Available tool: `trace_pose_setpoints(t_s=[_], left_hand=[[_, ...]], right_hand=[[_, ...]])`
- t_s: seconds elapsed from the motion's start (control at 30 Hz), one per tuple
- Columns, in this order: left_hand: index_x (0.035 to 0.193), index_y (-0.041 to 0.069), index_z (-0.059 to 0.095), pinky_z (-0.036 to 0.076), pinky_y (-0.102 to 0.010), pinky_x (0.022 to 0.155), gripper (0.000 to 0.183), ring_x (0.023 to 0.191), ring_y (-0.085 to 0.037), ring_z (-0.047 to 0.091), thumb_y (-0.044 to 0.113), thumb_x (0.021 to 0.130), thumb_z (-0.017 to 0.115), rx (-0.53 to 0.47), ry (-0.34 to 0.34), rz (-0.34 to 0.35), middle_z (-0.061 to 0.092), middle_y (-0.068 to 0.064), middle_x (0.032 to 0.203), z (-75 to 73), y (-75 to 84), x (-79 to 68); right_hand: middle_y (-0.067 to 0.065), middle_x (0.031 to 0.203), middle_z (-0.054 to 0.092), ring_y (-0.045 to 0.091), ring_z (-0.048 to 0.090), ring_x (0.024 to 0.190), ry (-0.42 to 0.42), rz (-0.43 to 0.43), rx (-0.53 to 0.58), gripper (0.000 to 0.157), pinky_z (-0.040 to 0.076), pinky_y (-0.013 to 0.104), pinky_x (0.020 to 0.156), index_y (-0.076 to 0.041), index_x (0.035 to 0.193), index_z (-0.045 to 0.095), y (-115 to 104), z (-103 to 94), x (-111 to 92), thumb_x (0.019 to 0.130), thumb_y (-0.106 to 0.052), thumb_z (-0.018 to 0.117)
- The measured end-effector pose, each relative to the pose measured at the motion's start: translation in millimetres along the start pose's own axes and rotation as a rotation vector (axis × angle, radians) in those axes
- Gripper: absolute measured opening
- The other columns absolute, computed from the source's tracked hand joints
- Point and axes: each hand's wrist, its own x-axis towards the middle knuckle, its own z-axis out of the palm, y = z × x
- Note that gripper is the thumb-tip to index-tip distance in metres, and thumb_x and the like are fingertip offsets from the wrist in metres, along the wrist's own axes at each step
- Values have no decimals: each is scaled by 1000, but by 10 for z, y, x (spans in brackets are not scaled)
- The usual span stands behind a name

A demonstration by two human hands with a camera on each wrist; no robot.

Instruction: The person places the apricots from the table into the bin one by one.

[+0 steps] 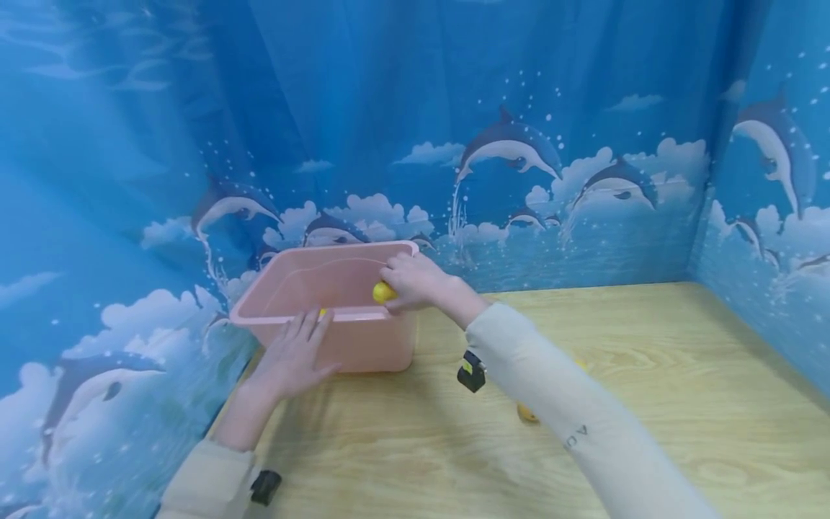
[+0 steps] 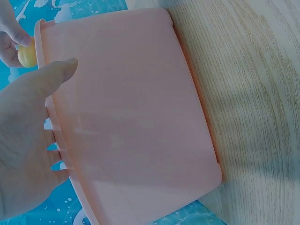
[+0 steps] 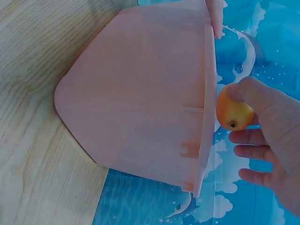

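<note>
A pink plastic bin point(image 1: 337, 346) stands against the backdrop. Over its right rim, my right hand point(image 1: 415, 280) pinches a small rounded yellow-orange fruit point(image 3: 236, 108) with a dark spot at one end, thumb on its side. My left hand point(image 1: 295, 360) lies over the near rim; its fingers are spread and fairly straight, and the thumb points along the bin's outer wall in the left wrist view. Something yellow point(image 1: 322, 312) shows just beyond the rim, inside the bin, mostly hidden by the left fingers.
A yellow-orange item point(image 1: 527, 413) lies on the wood-grain table point(image 1: 402, 447), partly covered by the right sleeve point(image 1: 558, 404). Another bit of yellow point(image 1: 581, 363) peeks out beyond that sleeve. Blue curtains point(image 1: 583, 86) with dolphins enclose the back and sides.
</note>
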Motion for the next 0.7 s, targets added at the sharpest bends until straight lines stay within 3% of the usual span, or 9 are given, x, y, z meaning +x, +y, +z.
trace_pose_setpoints(t_s=[0.37,0.7], left_hand=[[148,2,14,12,-54,110,87,137,-42,8,45,87,60,-1,21,18,10,-24,151,6,-7,-16],[148,3,13,12,-54,110,87,137,-43,8,46,87,59,-5,16,16,10,-25,151,6,3,-20]], right_hand=[[3,113,56,18,50,102,4,9,-8,45,44,33,84,-13,116,58,0,56,-38,87,-48,57],[4,112,56,17,51,98,66,-30,-50,40,45,31,74,-12,114,58,56,37,-215,90,-44,54]])
